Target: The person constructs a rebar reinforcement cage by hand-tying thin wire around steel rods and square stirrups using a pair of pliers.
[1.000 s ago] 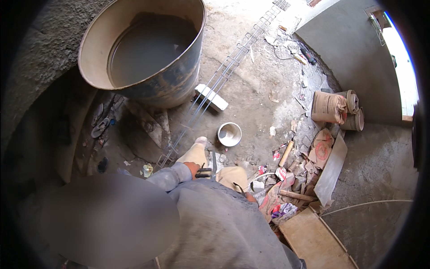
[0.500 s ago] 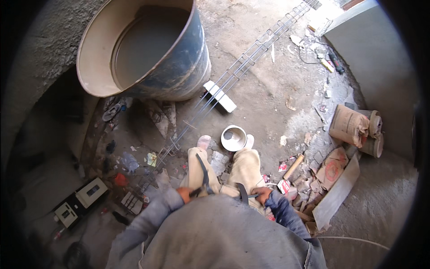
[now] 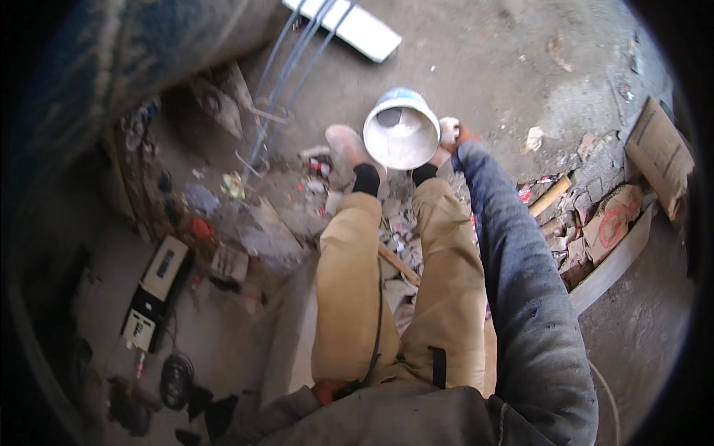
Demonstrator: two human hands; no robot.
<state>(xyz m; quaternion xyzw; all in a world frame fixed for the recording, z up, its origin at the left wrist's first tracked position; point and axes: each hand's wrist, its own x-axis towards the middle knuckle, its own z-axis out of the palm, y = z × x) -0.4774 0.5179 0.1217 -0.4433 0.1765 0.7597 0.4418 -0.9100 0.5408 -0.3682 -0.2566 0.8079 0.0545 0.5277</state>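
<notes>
A white bucket (image 3: 402, 137) with a blue outer side stands on the floor by my feet, tilted so that its mouth faces me. At its bottom shows a dark grey patch. My right hand (image 3: 455, 134) is at the right side of its rim, fingers closed there, the arm stretched far forward. Down by my waist, my left hand (image 3: 325, 392) is closed around a dark strap (image 3: 372, 357) that runs along my tan trousers; part of this hand is hidden by the jacket.
A large blue drum (image 3: 149, 67) looms at upper left. Beside it lie metal rods (image 3: 286, 67) and a white block (image 3: 357, 30). Rubble, a wooden handle (image 3: 550, 196), torn cardboard (image 3: 613, 215) and a board (image 3: 617, 256) lie on the right. A black-and-cream device (image 3: 156, 293) sits at left.
I have bent forward and down. My right hand has left my waist and reached the bucket, which now tips toward me. The left hand stays at my waist.
</notes>
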